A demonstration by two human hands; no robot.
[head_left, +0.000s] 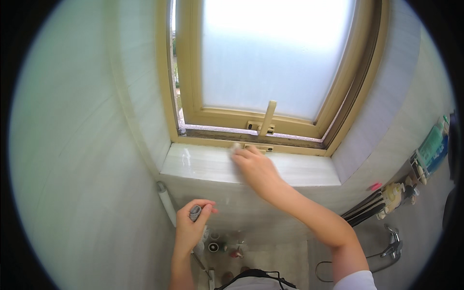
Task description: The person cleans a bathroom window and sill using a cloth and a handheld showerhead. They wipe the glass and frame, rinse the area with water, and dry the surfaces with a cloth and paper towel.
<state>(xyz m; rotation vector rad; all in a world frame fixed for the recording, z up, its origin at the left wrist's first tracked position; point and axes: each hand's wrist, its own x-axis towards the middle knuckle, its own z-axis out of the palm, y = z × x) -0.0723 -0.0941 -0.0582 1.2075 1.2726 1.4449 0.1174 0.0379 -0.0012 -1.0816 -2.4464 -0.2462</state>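
My right hand (256, 169) reaches over the pale window sill (304, 170), fingers closed at the lower rail of the tan window frame (208, 141). A small whitish wad (236, 148) shows at its fingertips against that rail; motion blurs it, so its kind is unclear. Just right of the fingers is a tan latch plate (263, 148). Lower and to the left, my left hand (192, 227) is curled around a grey, rounded thing (195, 212), with only its end showing. This hand is apart from the wall and sill.
The frosted window (275, 58) is slightly ajar, its tan handle (268, 116) upright. A white pole (166, 205) leans at the left wall. At right are a rack of bottles (427, 150), a toiletry shelf (391, 198) and a shower tap (394, 244) with hose. Small items stand on the floor below.
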